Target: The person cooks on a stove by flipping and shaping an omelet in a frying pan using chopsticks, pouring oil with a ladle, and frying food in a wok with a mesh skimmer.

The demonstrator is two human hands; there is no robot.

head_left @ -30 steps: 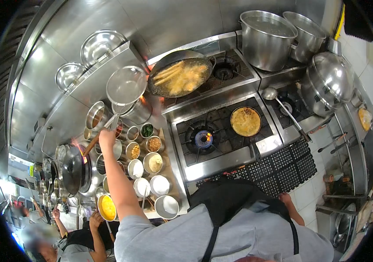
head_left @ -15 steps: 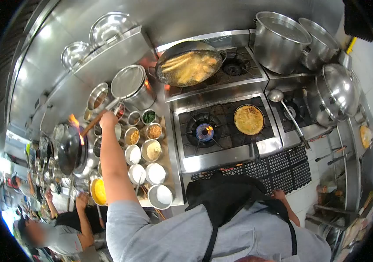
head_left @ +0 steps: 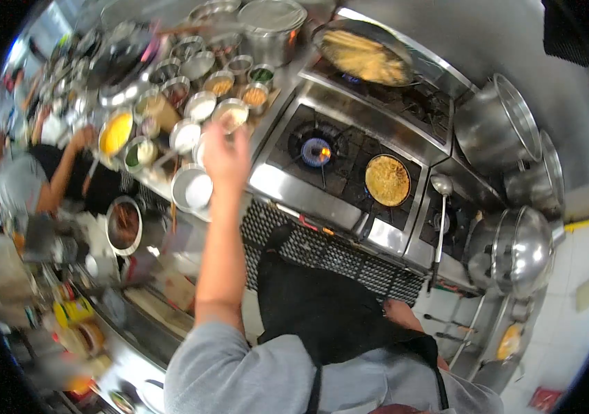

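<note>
My left hand (head_left: 227, 155) is over the seasoning bowls, smeared by motion, its fingers near a bowl of pale paste (head_left: 231, 112); whether it holds anything is not clear. Just left and below it are a bowl of white powder (head_left: 185, 136) and a larger steel bowl with white powder (head_left: 198, 190). My right hand (head_left: 399, 312) hangs low by the black apron (head_left: 322, 297), its fingers mostly hidden. A small pan of golden food (head_left: 387, 181) sits on the front stove, right of a lit burner (head_left: 316, 152). The strainer (head_left: 272, 14) lies on top of a pot.
A wok of frying food (head_left: 363, 54) stands on the rear burner. Large pots (head_left: 498, 119), a ladle (head_left: 440, 207) and a domed lid (head_left: 521, 252) are at the right. At the left, a co-worker's arm (head_left: 66, 169) reaches toward a bowl of yellow liquid (head_left: 115, 134).
My left hand has let go of the strainer handle and moved back toward me over the bowls. The view has turned, showing more of the counter at lower left.
</note>
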